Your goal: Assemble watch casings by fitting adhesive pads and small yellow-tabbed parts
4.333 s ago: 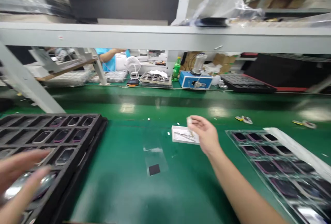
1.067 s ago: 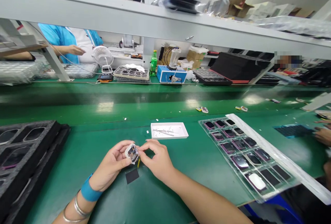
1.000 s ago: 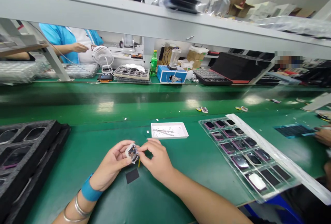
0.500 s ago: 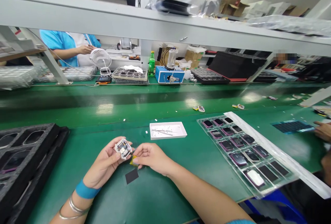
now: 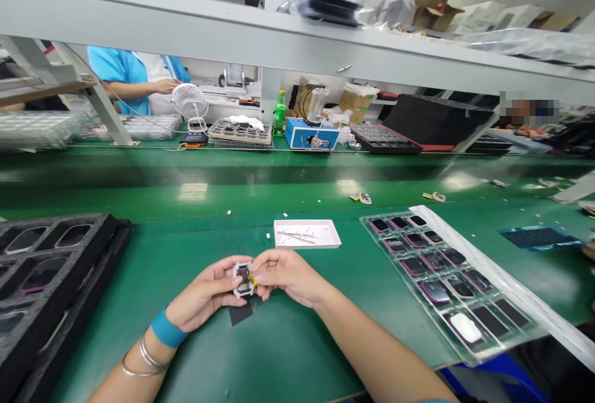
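Green matting [image 5: 325,335] covers the workbench, and both hands work at its near edge. The left hand [image 5: 204,294] is closed around a small white-framed electronic module [image 5: 243,279], gripping its near side between thumb and fingers. The right hand [image 5: 288,276] is curled, its fingertips [image 5: 263,274] pinching at the module's far side beside a small yellow tab [image 5: 253,279]; the fingers partly hide the tab, so its attachment cannot be confirmed. The module is held just above a black square pad [image 5: 241,313] lying on the mat. A blue wristband [image 5: 168,327] and metal bangles [image 5: 144,356] are on the left wrist.

Just beyond the hands sits a white tray [image 5: 307,234] containing tweezers [image 5: 297,237]. To the left lies a black foam tray [image 5: 56,260]; to the right, a clear blister tray [image 5: 446,279] holds dark device units. A grey steel shelf beam [image 5: 186,25] crosses the view and partly blocks a co-worker in a blue-and-white uniform [image 5: 127,74] at the far bench. Another person's hand [image 5: 589,251] enters at the right edge.
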`<state>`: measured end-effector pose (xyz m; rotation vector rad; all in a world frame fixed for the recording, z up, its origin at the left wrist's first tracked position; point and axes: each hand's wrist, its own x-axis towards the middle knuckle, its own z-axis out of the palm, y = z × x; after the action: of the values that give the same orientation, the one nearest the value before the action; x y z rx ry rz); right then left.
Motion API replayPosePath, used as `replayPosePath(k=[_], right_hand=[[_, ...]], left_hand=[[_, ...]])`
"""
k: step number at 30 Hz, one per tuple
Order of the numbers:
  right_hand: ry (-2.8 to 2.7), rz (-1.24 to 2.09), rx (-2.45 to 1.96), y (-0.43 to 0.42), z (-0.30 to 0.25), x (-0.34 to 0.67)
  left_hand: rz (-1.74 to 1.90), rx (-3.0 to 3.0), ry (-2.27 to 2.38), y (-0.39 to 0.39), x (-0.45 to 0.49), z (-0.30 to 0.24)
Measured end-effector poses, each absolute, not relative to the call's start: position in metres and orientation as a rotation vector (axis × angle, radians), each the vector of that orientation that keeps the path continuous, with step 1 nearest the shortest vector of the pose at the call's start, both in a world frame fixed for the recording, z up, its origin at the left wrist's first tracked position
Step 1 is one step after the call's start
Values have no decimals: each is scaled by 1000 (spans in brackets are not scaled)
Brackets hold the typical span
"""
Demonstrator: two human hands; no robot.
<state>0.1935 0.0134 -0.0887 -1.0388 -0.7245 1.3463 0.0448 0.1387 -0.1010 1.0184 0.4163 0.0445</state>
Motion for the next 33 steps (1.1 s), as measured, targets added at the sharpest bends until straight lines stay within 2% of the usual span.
replayPosePath(k=[3, 10, 14, 21, 26, 30, 33], right_hand=[[-762, 1245, -1112, 15, -93, 192], [-1091, 666, -1496, 16, -96, 181], [-1160, 473, -1585, 17, -95, 176], [-1212, 428, -1707, 20, -106, 178], [-1763, 342, -1871, 22, -118, 182], [-1830, 173, -1951, 30, -127, 185], [-1721, 186, -1940, 31, -125, 186]], left_hand=[[27, 1014, 432, 137, 47, -102], [2, 1026, 441, 131, 51, -101], [31, 1071, 457, 127, 53, -104], [191, 1061, 581, 132, 54, -103], [452, 946, 727, 156, 44, -94], [366, 896, 696, 160, 40, -92], [264, 906, 640, 154, 41, -94]])
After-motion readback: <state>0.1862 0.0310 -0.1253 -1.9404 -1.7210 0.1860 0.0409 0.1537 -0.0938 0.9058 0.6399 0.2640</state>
